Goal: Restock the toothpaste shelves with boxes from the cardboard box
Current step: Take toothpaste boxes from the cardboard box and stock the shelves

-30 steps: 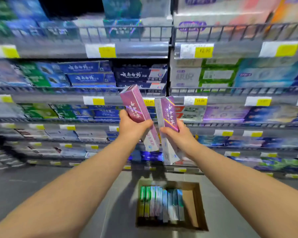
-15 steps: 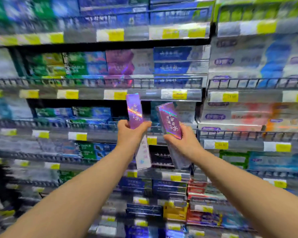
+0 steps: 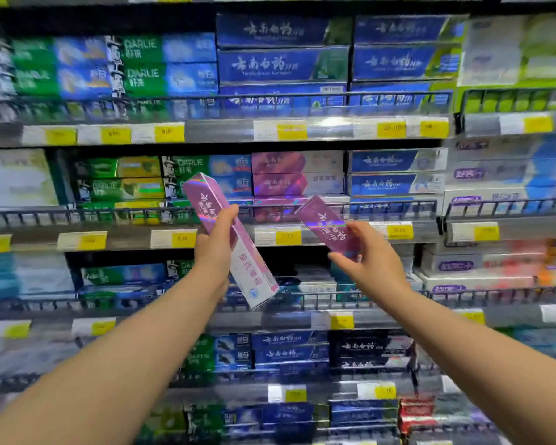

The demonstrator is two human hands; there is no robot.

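My left hand point(image 3: 215, 248) grips a long purple and white toothpaste box point(image 3: 203, 200), tilted with its top end up and left. My right hand point(image 3: 371, 261) holds a second purple toothpaste box point(image 3: 323, 221) by its lower end, its upper end aimed up and left at the shelf. Both boxes are in front of the shelf rail point(image 3: 382, 207). Behind that rail lies a stack of matching purple boxes point(image 3: 297, 175). The cardboard box is out of view.
Wire-fronted shelves full of toothpaste fill the view: green and blue boxes point(image 3: 132, 175) at left, dark blue boxes point(image 3: 395, 173) at right, more blue ones point(image 3: 283, 64) on the shelf above. Yellow price tags point(image 3: 288, 237) line each shelf edge.
The view has swung up from the floor and the cardboard box to the upper shelves. Both hands have risen with their boxes and spread apart, and the boxes now tilt toward the purple stack.
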